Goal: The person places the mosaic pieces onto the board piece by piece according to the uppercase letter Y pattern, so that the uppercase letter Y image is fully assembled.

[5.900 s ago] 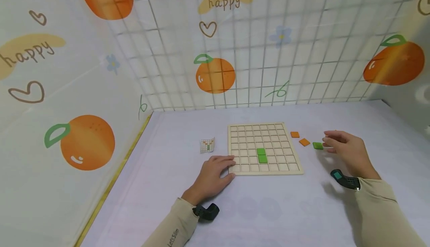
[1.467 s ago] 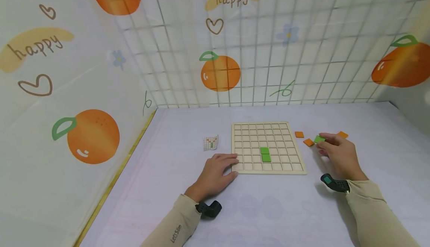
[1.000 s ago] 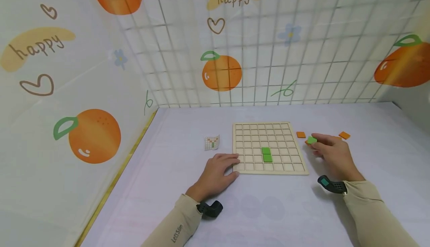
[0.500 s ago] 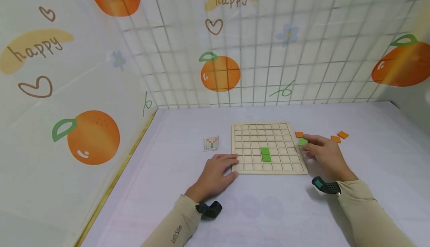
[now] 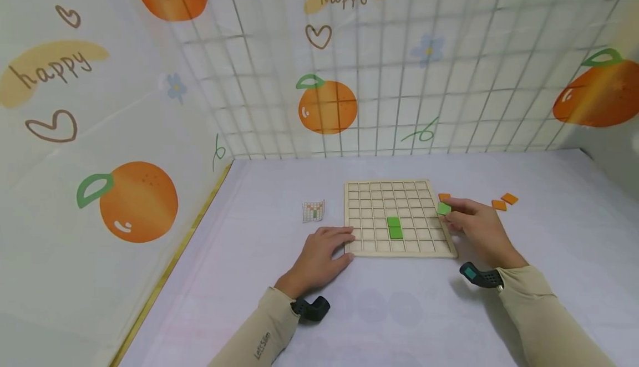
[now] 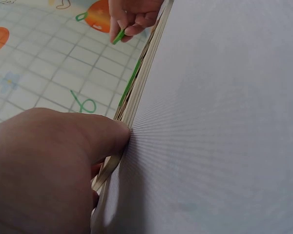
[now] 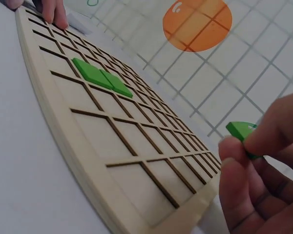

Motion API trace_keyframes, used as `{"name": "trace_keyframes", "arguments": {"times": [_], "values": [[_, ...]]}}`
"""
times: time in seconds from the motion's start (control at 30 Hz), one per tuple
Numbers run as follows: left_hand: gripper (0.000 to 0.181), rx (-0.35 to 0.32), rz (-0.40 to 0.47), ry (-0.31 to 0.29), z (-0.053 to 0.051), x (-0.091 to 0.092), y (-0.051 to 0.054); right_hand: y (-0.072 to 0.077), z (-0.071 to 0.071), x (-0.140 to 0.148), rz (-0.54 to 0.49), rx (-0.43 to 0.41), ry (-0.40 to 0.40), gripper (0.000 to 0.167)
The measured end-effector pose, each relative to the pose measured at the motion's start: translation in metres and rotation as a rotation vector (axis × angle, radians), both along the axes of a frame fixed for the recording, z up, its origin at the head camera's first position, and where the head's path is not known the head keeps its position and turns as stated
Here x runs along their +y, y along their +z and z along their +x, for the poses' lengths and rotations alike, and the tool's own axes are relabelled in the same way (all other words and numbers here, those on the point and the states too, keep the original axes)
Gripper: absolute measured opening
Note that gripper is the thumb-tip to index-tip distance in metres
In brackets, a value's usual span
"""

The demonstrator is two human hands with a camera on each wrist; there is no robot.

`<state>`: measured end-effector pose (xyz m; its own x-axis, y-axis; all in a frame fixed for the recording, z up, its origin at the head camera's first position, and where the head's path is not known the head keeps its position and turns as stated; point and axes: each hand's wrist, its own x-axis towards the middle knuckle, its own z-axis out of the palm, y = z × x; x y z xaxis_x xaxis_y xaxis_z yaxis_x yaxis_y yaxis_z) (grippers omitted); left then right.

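Note:
A wooden grid board lies on the table, with two green tiles in adjoining squares, one behind the other. The left hand rests at the board's left edge; in the left wrist view its thumb presses the rim. Between thumb and fingers, the right hand pinches a green tile above the board's right edge. That pinched tile is raised and tilted in the right wrist view, partly covered by the fingertips.
An orange tile lies just right of the board, partly behind the right hand. Two more orange tiles lie farther right. Left of the board is a small paper printed with a coloured grid. A patterned curtain stands behind the table.
The right hand took hold of the green tile that lay right of the board and has carried it left to the board's right edge. The left hand has stayed at the left edge.

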<state>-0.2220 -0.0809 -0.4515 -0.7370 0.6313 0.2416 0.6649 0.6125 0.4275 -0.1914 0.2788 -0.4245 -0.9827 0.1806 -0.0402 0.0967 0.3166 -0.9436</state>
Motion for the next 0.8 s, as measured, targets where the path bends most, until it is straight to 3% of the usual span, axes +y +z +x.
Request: {"name": "trace_keyframes", "arguments": {"times": [0.3,0.8], "values": [[0.040,-0.011,-0.007,0.007,-0.001,0.000,0.003,0.003,-0.002,-0.012,-0.049,0.046,0.081,0.048],[0.040,-0.006,0.001,-0.001,0.002,0.001,0.004,0.002,-0.013,-0.025,-0.075,0.028,0.092,0.046]]}}
